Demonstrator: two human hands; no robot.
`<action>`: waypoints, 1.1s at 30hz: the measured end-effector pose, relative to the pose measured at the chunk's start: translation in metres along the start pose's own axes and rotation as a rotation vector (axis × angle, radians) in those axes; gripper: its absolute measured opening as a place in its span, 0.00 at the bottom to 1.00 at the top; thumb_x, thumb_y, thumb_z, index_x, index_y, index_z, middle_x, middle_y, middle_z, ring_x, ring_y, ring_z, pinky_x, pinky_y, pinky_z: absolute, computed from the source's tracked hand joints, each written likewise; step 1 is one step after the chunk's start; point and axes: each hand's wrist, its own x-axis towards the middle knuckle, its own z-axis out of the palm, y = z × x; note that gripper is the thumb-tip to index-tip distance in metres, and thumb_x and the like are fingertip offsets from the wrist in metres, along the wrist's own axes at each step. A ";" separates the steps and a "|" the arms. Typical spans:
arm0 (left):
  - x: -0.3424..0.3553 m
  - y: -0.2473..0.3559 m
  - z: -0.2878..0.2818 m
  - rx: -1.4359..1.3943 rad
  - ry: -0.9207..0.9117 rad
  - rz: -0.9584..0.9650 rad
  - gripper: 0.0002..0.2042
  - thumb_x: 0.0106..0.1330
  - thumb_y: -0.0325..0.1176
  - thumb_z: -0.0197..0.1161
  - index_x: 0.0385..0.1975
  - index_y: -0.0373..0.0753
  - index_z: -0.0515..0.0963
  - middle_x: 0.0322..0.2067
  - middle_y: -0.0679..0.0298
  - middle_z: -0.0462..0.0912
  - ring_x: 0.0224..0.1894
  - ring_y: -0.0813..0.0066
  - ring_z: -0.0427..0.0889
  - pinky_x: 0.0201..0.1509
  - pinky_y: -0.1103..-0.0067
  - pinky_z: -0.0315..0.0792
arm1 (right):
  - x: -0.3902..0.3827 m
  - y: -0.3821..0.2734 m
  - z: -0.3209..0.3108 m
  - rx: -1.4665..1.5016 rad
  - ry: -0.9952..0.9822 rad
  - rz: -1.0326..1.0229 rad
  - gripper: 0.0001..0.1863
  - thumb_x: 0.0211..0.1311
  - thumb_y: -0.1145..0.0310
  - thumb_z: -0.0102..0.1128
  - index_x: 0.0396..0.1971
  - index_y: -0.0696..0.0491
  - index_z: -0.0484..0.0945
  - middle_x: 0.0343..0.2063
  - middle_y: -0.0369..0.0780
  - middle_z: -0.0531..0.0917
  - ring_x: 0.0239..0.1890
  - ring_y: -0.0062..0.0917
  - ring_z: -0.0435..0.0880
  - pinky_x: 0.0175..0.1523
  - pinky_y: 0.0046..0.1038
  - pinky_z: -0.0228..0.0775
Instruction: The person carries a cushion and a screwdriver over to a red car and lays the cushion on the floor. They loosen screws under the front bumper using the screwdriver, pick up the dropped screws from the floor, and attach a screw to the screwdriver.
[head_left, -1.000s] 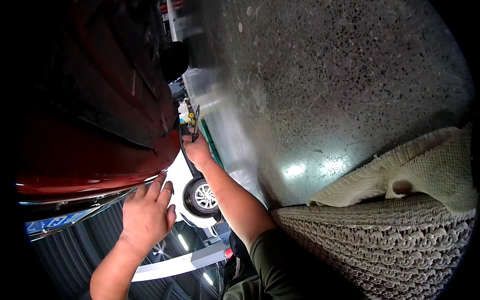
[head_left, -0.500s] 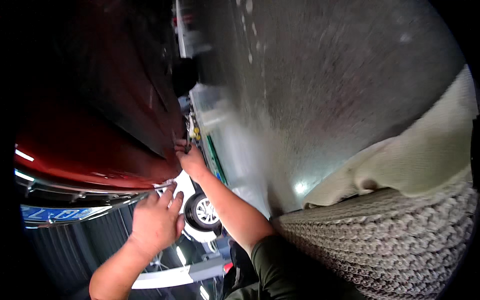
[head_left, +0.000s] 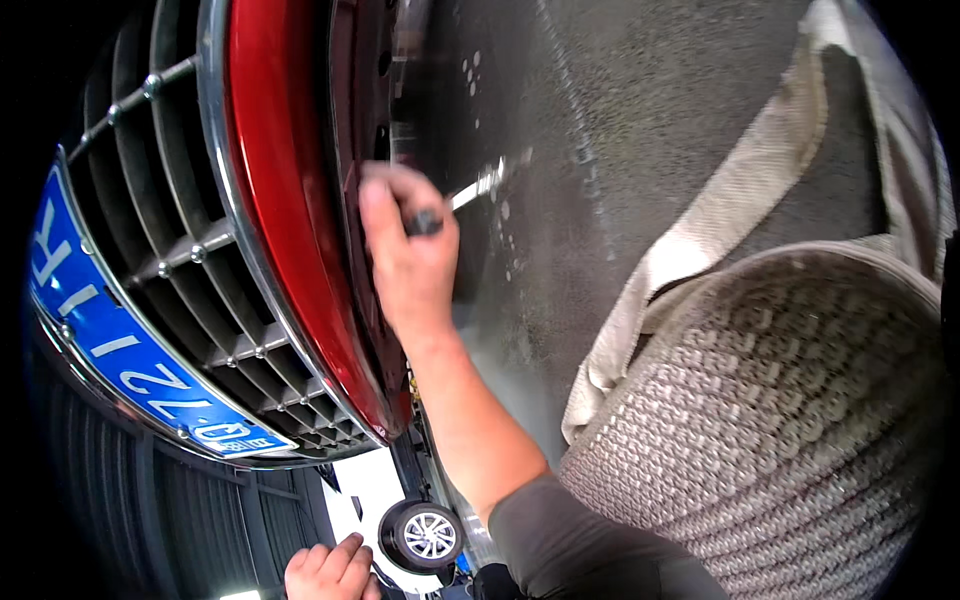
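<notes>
My right hand (head_left: 410,255) is closed on a tool with a dark handle (head_left: 425,222); a blurred silver streak juts rightward from it, perhaps its shaft. That hand is at the dark underside (head_left: 350,150) just right of a car's red bumper (head_left: 277,163); whether it touches is unclear. Left of the red band are a chrome-edged grille (head_left: 180,250) and a blue number plate (head_left: 120,335). My left hand (head_left: 330,570), cut off by the lower edge, has loosely bent fingers with nothing visible in them, below the grille and clear of it.
A speckled grey floor (head_left: 640,90) fills the upper right. A beige strap (head_left: 740,170) and grey-beige knitted-looking fabric (head_left: 760,430) lie at the right. A white car with an alloy wheel (head_left: 432,535) shows beyond, beside a corrugated dark roof (head_left: 120,480).
The view has swung along the bumper, bringing grille and plate fully into sight. My right hand with the tool now appears higher. My left hand has left the bumper's edge and dropped low.
</notes>
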 end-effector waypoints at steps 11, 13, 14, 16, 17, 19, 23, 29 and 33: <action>0.021 -0.005 -0.099 0.165 0.481 0.330 0.21 0.58 0.35 0.66 0.51 0.36 0.82 0.51 0.53 0.85 0.37 0.53 0.84 0.41 0.62 0.78 | 0.155 -0.086 0.061 0.143 -0.341 -0.090 0.33 0.64 0.52 0.74 0.58 0.64 0.79 0.45 0.40 0.86 0.47 0.21 0.82 0.57 0.24 0.73; 0.035 0.000 -0.118 0.333 0.678 0.455 0.19 0.41 0.38 0.65 0.37 0.40 0.82 0.45 0.62 0.86 0.30 0.69 0.79 0.35 0.71 0.73 | 0.159 -0.094 0.065 0.132 -0.388 -0.098 0.32 0.63 0.53 0.74 0.57 0.63 0.80 0.46 0.41 0.86 0.49 0.22 0.82 0.58 0.24 0.73; 0.040 0.000 -0.126 0.334 0.693 0.453 0.20 0.39 0.38 0.65 0.36 0.40 0.82 0.44 0.61 0.86 0.29 0.69 0.77 0.34 0.71 0.72 | 0.162 -0.098 0.065 0.106 -0.433 -0.108 0.32 0.63 0.53 0.74 0.57 0.63 0.80 0.47 0.41 0.87 0.50 0.23 0.83 0.59 0.25 0.73; 0.058 0.000 -0.142 0.396 0.732 0.499 0.20 0.39 0.37 0.64 0.37 0.39 0.82 0.43 0.61 0.86 0.27 0.69 0.76 0.32 0.72 0.70 | 0.166 -0.099 0.056 0.072 -0.411 -0.160 0.28 0.61 0.58 0.74 0.54 0.63 0.82 0.38 0.37 0.86 0.39 0.19 0.82 0.50 0.24 0.76; 0.075 -0.001 -0.150 0.383 0.761 0.562 0.20 0.39 0.37 0.65 0.37 0.38 0.82 0.43 0.61 0.86 0.27 0.69 0.76 0.31 0.72 0.69 | 0.171 -0.101 0.044 -0.017 -0.391 -0.222 0.27 0.62 0.60 0.73 0.54 0.63 0.82 0.37 0.38 0.87 0.39 0.20 0.83 0.51 0.24 0.76; 0.086 0.006 -0.166 0.371 0.781 0.585 0.20 0.39 0.34 0.65 0.37 0.38 0.82 0.43 0.60 0.86 0.27 0.69 0.76 0.32 0.73 0.69 | 0.173 -0.106 0.044 -0.065 -0.379 -0.272 0.25 0.62 0.61 0.71 0.53 0.64 0.82 0.37 0.39 0.87 0.39 0.21 0.83 0.51 0.25 0.77; 0.099 0.008 -0.180 0.376 0.769 0.606 0.21 0.39 0.32 0.66 0.38 0.38 0.82 0.43 0.60 0.86 0.28 0.70 0.75 0.32 0.73 0.69 | 0.175 -0.112 0.044 -0.102 -0.410 -0.281 0.22 0.63 0.64 0.67 0.51 0.64 0.82 0.35 0.40 0.87 0.37 0.23 0.84 0.49 0.27 0.77; 0.116 0.009 -0.193 0.438 0.751 0.661 0.18 0.49 0.37 0.67 0.41 0.41 0.82 0.46 0.62 0.86 0.32 0.72 0.77 0.35 0.74 0.69 | 0.177 -0.112 0.041 -0.164 -0.417 -0.295 0.21 0.66 0.64 0.65 0.51 0.64 0.82 0.34 0.39 0.87 0.40 0.22 0.84 0.50 0.26 0.76; 0.135 0.009 -0.203 0.459 0.813 0.691 0.19 0.48 0.37 0.67 0.41 0.40 0.82 0.46 0.61 0.86 0.32 0.71 0.77 0.35 0.75 0.70 | 0.174 -0.108 0.043 -0.141 -0.389 -0.318 0.21 0.66 0.64 0.64 0.53 0.64 0.81 0.32 0.38 0.86 0.37 0.20 0.82 0.48 0.26 0.76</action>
